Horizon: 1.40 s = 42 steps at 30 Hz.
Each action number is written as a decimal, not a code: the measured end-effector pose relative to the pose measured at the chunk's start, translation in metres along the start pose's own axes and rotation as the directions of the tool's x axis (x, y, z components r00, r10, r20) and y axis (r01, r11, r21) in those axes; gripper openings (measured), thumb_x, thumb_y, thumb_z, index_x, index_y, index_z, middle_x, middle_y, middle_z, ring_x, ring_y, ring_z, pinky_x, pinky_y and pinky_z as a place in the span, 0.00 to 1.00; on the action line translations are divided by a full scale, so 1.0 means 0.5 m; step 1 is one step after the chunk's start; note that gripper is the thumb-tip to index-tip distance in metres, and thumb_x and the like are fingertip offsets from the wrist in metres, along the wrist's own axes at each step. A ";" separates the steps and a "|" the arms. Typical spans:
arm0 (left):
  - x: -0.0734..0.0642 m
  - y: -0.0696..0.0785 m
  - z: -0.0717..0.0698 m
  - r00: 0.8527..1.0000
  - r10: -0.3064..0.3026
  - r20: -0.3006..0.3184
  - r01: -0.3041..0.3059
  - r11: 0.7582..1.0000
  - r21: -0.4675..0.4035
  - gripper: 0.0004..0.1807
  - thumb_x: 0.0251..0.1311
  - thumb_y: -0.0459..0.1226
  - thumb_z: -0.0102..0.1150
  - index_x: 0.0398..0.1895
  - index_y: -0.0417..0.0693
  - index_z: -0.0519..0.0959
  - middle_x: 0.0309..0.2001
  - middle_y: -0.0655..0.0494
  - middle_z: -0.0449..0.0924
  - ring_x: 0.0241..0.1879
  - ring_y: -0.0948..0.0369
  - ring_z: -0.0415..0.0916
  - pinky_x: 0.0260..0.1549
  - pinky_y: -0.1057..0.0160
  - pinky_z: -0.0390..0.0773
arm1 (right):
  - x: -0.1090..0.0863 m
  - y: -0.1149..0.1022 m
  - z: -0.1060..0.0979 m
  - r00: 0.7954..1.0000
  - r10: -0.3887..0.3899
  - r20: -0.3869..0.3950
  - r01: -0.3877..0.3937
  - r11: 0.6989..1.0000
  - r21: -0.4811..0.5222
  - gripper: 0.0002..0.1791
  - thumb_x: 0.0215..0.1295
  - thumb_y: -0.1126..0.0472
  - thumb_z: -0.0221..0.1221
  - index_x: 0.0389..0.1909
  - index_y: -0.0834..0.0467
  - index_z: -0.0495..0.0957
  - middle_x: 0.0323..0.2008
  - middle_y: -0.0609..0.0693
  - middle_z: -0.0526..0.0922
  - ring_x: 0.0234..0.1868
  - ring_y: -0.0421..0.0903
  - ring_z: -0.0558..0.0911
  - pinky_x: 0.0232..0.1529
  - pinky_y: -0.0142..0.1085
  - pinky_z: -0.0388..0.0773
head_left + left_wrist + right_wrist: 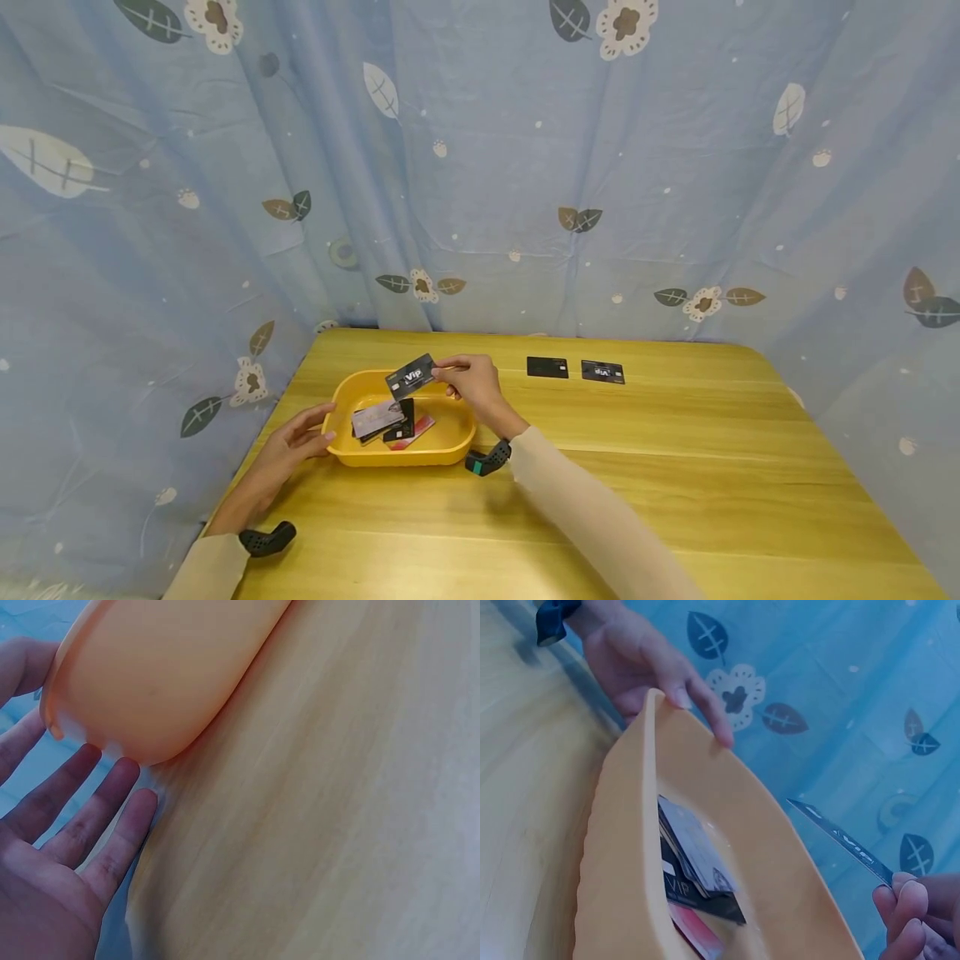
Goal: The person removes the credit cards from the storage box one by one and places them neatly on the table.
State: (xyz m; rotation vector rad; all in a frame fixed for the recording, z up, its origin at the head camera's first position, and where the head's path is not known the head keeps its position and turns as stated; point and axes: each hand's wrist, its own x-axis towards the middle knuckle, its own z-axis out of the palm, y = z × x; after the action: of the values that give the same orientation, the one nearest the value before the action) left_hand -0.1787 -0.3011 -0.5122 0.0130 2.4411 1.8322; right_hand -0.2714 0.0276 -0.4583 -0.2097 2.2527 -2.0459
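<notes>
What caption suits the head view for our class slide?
The left hand holds a yellow tray of cards while the right hand pinches a dark VIP card.

We are viewing a curtained-off place; whether it is belonging to a home or a studio, we are leaving undecided. Blue cloth (480, 150), printed with leaves (381, 90) and flowers (628, 25), is hanging in folds, and we are seeing it enclosing a wood-grain table (675, 483) at the far edge and both sides.
</notes>
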 end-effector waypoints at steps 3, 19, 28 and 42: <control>0.000 -0.002 0.000 1.000 0.002 0.001 -0.002 1.000 0.000 0.37 0.71 0.46 0.64 0.79 0.50 0.62 0.75 0.43 0.61 0.66 0.51 0.67 0.50 0.66 0.82 | -0.004 0.001 -0.019 1.000 0.004 -0.004 -0.004 1.000 0.016 0.09 0.67 0.60 0.69 0.45 0.59 0.89 0.38 0.62 0.89 0.19 0.45 0.78 0.23 0.31 0.78; -0.003 -0.007 -0.003 0.999 0.024 0.031 -0.023 0.999 -0.036 0.37 0.72 0.45 0.63 0.79 0.46 0.61 0.76 0.42 0.59 0.54 0.71 0.74 0.49 0.63 0.83 | -0.022 0.023 -0.116 0.998 -0.010 -0.059 0.013 0.998 0.057 0.11 0.68 0.60 0.69 0.48 0.60 0.88 0.38 0.61 0.89 0.21 0.43 0.79 0.22 0.30 0.75; -0.002 0.000 -0.002 1.000 0.004 0.024 -0.003 1.000 -0.017 0.37 0.73 0.45 0.62 0.79 0.46 0.60 0.76 0.42 0.58 0.53 0.71 0.74 0.50 0.63 0.82 | -0.037 0.042 -0.178 0.993 -0.015 -0.120 0.026 0.996 0.084 0.11 0.68 0.62 0.68 0.49 0.62 0.87 0.39 0.64 0.88 0.21 0.42 0.79 0.22 0.29 0.75; -0.003 0.004 -0.001 1.000 -0.001 0.023 0.002 1.000 -0.014 0.37 0.72 0.46 0.62 0.79 0.47 0.60 0.76 0.41 0.59 0.55 0.71 0.73 0.51 0.66 0.82 | -0.076 0.063 -0.270 0.981 0.016 -0.191 -0.003 0.998 0.070 0.17 0.70 0.61 0.67 0.55 0.66 0.84 0.43 0.65 0.88 0.21 0.40 0.78 0.24 0.32 0.76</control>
State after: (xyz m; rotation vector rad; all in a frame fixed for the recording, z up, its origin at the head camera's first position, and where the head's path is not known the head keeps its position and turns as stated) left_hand -0.1775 -0.3010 -0.5099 0.0311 2.4119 1.8382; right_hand -0.2565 0.1694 -0.4773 0.0035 2.2760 -2.2232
